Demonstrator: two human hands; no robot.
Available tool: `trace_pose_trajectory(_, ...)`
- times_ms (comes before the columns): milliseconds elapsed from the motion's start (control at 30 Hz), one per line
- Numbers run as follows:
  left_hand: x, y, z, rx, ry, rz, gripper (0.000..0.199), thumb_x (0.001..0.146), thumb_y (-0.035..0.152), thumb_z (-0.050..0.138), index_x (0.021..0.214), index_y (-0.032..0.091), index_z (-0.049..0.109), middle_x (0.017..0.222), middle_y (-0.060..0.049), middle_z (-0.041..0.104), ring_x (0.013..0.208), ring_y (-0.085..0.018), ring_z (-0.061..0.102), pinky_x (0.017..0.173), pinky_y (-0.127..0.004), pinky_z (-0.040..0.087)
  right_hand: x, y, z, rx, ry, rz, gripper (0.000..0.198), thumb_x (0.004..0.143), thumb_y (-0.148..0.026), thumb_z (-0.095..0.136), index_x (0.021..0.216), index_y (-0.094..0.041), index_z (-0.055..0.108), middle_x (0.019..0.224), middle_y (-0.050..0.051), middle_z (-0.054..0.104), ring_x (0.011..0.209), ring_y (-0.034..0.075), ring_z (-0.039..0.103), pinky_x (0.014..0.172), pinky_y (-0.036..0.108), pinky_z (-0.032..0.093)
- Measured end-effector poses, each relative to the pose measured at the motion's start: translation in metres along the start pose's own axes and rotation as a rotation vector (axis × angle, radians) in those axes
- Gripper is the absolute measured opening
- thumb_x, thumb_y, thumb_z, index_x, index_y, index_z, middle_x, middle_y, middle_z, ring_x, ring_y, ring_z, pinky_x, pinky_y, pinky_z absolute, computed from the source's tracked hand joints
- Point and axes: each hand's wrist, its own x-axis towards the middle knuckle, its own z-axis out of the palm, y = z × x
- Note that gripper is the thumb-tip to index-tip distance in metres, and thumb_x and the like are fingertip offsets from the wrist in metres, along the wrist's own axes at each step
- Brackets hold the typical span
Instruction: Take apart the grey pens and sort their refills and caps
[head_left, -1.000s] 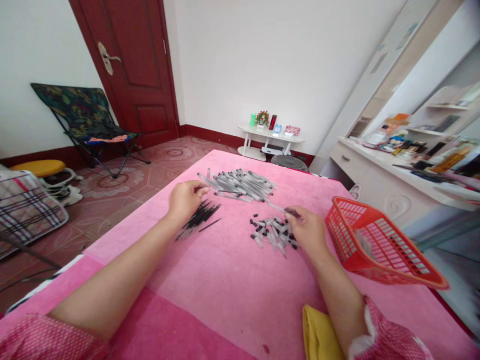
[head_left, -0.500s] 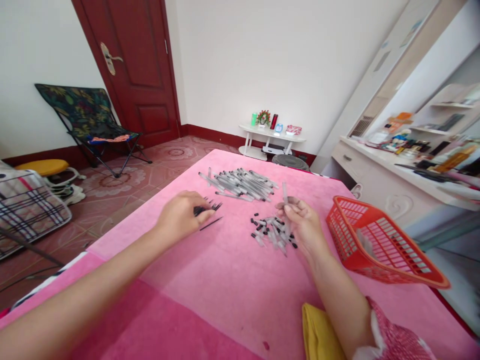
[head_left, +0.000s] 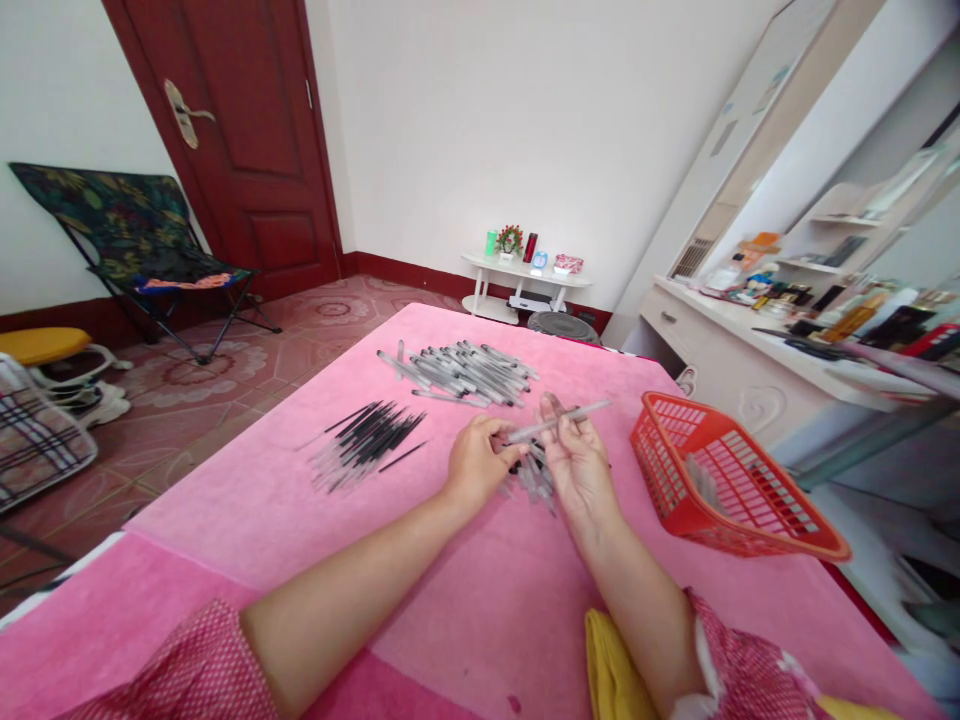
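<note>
My right hand (head_left: pixel 581 465) is closed around a clear pen barrel (head_left: pixel 589 409), which slants up to the right above the table. At the barrel's lower left end, my left hand (head_left: pixel 480 462) has its thumb and fingers pinched together; what sits between them is too blurred to tell. Under and between the hands lies a small heap of pen caps and black plugs (head_left: pixel 538 482), partly covered. Thin black pen refills (head_left: pixel 371 440) are piled to the left of my left hand. Beyond the hands are many clear pen barrels (head_left: pixel 465 372) with dark ends.
A red plastic basket (head_left: pixel 656 480) stands on the right of the pink-covered table (head_left: pixel 450 620), with some clear pieces inside. A yellow cloth (head_left: pixel 615 665) lies by my right forearm. Farther off are a folding chair (head_left: pixel 112 220) and a cluttered dresser (head_left: pixel 720 340).
My left hand has moved right from the refill pile to the barrel's end. The barrel in my right hand has tipped from upright to slanting. The view has shifted slightly.
</note>
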Motion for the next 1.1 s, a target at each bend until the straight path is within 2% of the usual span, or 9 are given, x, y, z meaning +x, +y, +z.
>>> trace_pose_trajectory(67,0.002,-0.004,-0.004,0.026,0.021,0.055,0.013,0.068,0.025,0.066,0.077,0.016,0.068,0.07,-0.001,0.057,0.062,-0.011,0.051,0.057,-0.021,0.039,-0.002,0.001,0.001,-0.014,-0.004,0.024,0.02,0.066,-0.016,0.069,0.078,-0.02,0.054,0.102,0.003,0.064,0.101,0.016,0.059,0.091,0.034,0.044)
trace_pose_trajectory(133,0.001,-0.008,-0.007,0.025,-0.01,0.084,0.012,0.075,0.024,0.059,0.076,0.016,0.069,0.068,-0.001,0.058,0.063,-0.011,0.052,0.057,-0.021,0.038,-0.004,0.002,0.0,-0.086,0.0,0.057,0.018,0.069,-0.021,0.068,0.08,-0.02,0.054,0.101,0.003,0.064,0.098,0.016,0.06,0.083,0.033,0.048)
trace_pose_trajectory(233,-0.001,-0.012,-0.009,0.055,-0.068,0.107,0.014,0.077,0.023,0.056,0.08,0.018,0.069,0.069,-0.001,0.06,0.062,-0.011,0.052,0.057,-0.021,0.039,-0.007,0.004,-0.001,-0.243,0.028,0.06,0.018,0.071,-0.028,0.067,0.083,-0.019,0.056,0.091,0.002,0.065,0.078,0.012,0.061,0.067,0.024,0.05)
trace_pose_trajectory(333,-0.002,-0.009,-0.01,0.051,-0.031,0.125,0.018,0.074,0.022,0.061,0.09,0.017,0.066,0.078,-0.002,0.063,0.061,-0.011,0.053,0.059,-0.021,0.04,-0.008,0.005,-0.002,-0.303,0.045,0.031,0.02,0.071,-0.031,0.067,0.083,-0.019,0.057,0.085,0.0,0.064,0.063,0.007,0.056,0.055,0.018,0.047)
trace_pose_trajectory(433,-0.003,-0.002,-0.013,0.052,-0.01,0.166,0.017,0.075,0.024,0.059,0.089,0.017,0.065,0.08,-0.003,0.065,0.064,-0.011,0.054,0.062,-0.021,0.04,-0.009,0.006,-0.002,-0.267,0.053,0.049,0.021,0.072,-0.032,0.067,0.083,-0.018,0.056,0.085,0.001,0.064,0.062,0.007,0.055,0.052,0.017,0.047)
trace_pose_trajectory(600,-0.007,0.008,-0.021,0.148,-0.103,0.188,0.022,0.083,0.028,0.047,0.078,0.018,0.066,0.07,-0.002,0.062,0.064,-0.013,0.053,0.059,-0.021,0.036,-0.009,0.004,0.001,-0.27,0.052,0.101,0.024,0.07,-0.035,0.068,0.079,-0.016,0.056,0.079,0.003,0.066,0.052,0.007,0.054,0.05,0.018,0.048)
trace_pose_trajectory(733,-0.006,0.007,-0.021,0.077,-0.197,0.104,0.026,0.082,0.03,0.046,0.067,0.016,0.06,0.056,0.001,0.053,0.052,-0.01,0.045,0.052,-0.021,0.031,-0.008,0.0,0.001,-0.373,-0.029,0.055,0.022,0.072,-0.035,0.066,0.078,-0.015,0.056,0.075,0.003,0.066,0.048,0.007,0.053,0.048,0.019,0.046)
trace_pose_trajectory(1000,-0.006,0.009,-0.011,-0.546,-0.382,-0.256,0.04,0.082,0.049,0.04,0.058,0.018,0.042,0.038,0.008,0.028,0.03,-0.006,0.025,0.036,-0.021,0.023,-0.006,-0.006,0.002,-0.371,-0.113,0.026,0.02,0.074,-0.032,0.064,0.082,-0.017,0.055,0.071,0.002,0.065,0.047,0.007,0.051,0.046,0.019,0.042)
trace_pose_trajectory(1100,-0.006,0.012,-0.012,-0.632,-0.436,-0.323,0.04,0.083,0.049,0.038,0.057,0.019,0.039,0.038,0.01,0.022,0.03,-0.006,0.017,0.034,-0.021,0.02,-0.007,-0.006,0.004,-0.372,-0.14,0.012,0.018,0.074,-0.03,0.064,0.083,-0.017,0.055,0.071,0.001,0.065,0.047,0.007,0.051,0.045,0.018,0.041)
